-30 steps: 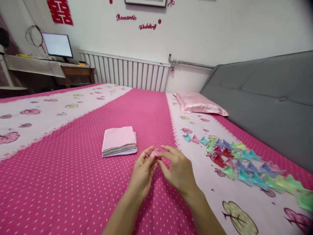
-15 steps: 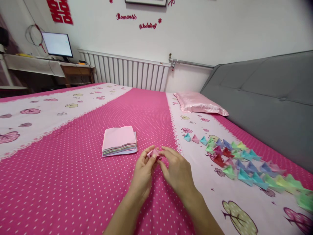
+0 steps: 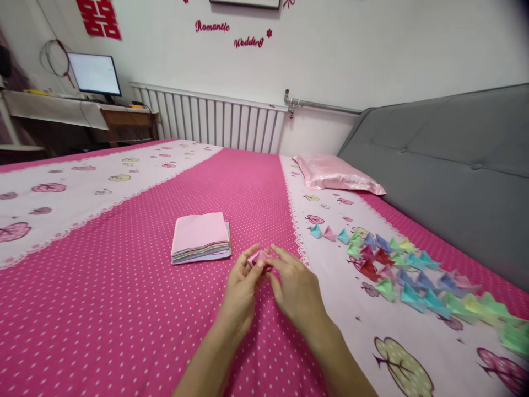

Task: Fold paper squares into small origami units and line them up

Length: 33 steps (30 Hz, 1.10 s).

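Note:
A small pink folded paper boat (image 3: 259,257) is held between both hands over the bed, partly covered by fingers. My left hand (image 3: 243,284) pinches its left side, with the thumb across the near face. From the right, my right hand (image 3: 295,284) has its fingertips at the boat's right edge, the thumb below and the index finger bent above. Beyond my left hand lies a stack of square coloured papers (image 3: 201,237), a pale pink sheet on top. Rows of folded paper boats (image 3: 411,298) in several colours stand on the bedspread to the right.
The bed has a pink dotted bedspread (image 3: 136,309) with white printed bands. A pink satin pillow (image 3: 334,173) lies at the far right against a grey headboard (image 3: 446,143). Behind are a white radiator (image 3: 215,118) and a desk with a monitor (image 3: 94,74).
The fingers of my right hand have shifted slightly around the pink paper boat. Both hands stay in nearly the same place, and the view has moved a little.

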Motion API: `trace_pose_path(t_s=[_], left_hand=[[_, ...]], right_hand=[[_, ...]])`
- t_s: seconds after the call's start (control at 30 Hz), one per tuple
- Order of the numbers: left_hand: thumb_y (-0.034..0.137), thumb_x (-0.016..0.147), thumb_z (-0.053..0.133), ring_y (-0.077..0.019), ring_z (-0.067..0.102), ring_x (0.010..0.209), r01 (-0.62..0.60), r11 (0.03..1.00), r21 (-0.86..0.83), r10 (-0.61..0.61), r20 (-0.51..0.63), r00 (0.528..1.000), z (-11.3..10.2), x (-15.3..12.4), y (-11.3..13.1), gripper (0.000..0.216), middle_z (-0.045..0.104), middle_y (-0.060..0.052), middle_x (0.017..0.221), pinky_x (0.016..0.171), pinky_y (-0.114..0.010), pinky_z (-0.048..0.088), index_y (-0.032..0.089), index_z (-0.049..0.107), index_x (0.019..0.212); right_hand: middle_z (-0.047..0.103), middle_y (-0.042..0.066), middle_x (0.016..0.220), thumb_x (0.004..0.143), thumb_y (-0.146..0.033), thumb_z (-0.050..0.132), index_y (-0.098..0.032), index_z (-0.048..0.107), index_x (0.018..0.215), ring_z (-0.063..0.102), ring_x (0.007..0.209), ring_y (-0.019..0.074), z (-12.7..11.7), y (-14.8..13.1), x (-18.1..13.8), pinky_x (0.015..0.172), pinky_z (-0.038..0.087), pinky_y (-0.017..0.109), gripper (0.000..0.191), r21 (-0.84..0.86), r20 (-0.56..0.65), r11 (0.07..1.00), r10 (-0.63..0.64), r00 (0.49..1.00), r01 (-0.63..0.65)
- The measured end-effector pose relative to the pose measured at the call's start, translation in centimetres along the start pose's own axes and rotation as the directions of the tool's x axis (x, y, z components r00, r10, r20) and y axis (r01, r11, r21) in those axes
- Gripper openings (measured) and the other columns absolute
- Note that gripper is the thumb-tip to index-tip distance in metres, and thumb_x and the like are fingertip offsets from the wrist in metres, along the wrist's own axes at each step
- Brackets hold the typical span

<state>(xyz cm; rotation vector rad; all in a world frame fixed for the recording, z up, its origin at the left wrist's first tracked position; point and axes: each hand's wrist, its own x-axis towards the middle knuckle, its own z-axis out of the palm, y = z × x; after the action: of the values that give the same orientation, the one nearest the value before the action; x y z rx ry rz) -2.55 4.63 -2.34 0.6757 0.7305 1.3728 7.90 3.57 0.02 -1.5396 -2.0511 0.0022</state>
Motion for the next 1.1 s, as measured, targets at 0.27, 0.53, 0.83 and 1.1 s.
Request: trace_pose_path(t_s=[0.27, 0.53, 0.83, 1.1], left_hand=[[0.011, 0.076, 0.056, -0.0154, 0.063, 0.082, 0.062, 0.993, -0.097, -0.065, -0.027, 0.998, -0.1, 0.3, 0.7, 0.026, 0.064, -0.008, 0.094, 0.076, -0.028, 0.050, 0.015, 0.055, 0.102], [0.014, 0.083, 0.043, -0.0142, 0.061, 0.077, 0.043, 0.998, -0.034, -0.047, -0.101, 0.994, -0.3, 0.3, 0.5, 0.020, 0.063, -0.008, 0.087, 0.069, -0.026, 0.052, 0.014, 0.061, 0.095], [0.015, 0.084, 0.041, -0.0150, 0.061, 0.079, 0.041, 0.999, -0.006, -0.042, -0.112, 0.993, -0.4, 0.2, 0.7, 0.022, 0.063, -0.009, 0.092, 0.069, -0.026, 0.052, 0.013, 0.059, 0.097], [0.023, 0.083, 0.045, -0.0166, 0.062, 0.076, 0.086, 0.996, 0.027, -0.084, -0.059, 0.995, -0.7, 0.4, 0.6, 0.021, 0.063, -0.008, 0.086, 0.067, -0.028, 0.052, 0.013, 0.057, 0.097]], right_hand=[[0.057, 0.005, 0.119, 0.079, -0.006, 0.041, -0.028, 0.060, 0.102, 0.055, 0.106, 0.0215, -0.5, 0.4, 0.0, 0.076, 0.051, 0.036, 0.037, -0.040, 0.031, 0.999, 0.014, 0.999, -0.013], [0.060, 0.003, 0.115, 0.079, -0.010, 0.045, -0.030, 0.065, 0.097, 0.060, 0.096, 0.0216, -0.4, 0.3, 0.1, 0.073, 0.052, 0.035, 0.033, -0.075, 0.024, 0.997, -0.009, 1.000, 0.011], [0.061, 0.002, 0.113, 0.077, -0.008, 0.046, -0.029, 0.065, 0.096, 0.059, 0.097, 0.0202, -0.4, 0.1, 0.0, 0.076, 0.051, 0.034, 0.033, -0.003, 0.013, 1.000, -0.011, 1.000, 0.011], [0.066, -0.001, 0.085, 0.075, -0.009, 0.052, -0.024, 0.060, 0.087, 0.061, 0.072, 0.0145, -1.1, 0.4, 0.0, 0.063, 0.047, 0.025, 0.021, 0.223, 0.030, 0.975, -0.004, 1.000, -0.003]])
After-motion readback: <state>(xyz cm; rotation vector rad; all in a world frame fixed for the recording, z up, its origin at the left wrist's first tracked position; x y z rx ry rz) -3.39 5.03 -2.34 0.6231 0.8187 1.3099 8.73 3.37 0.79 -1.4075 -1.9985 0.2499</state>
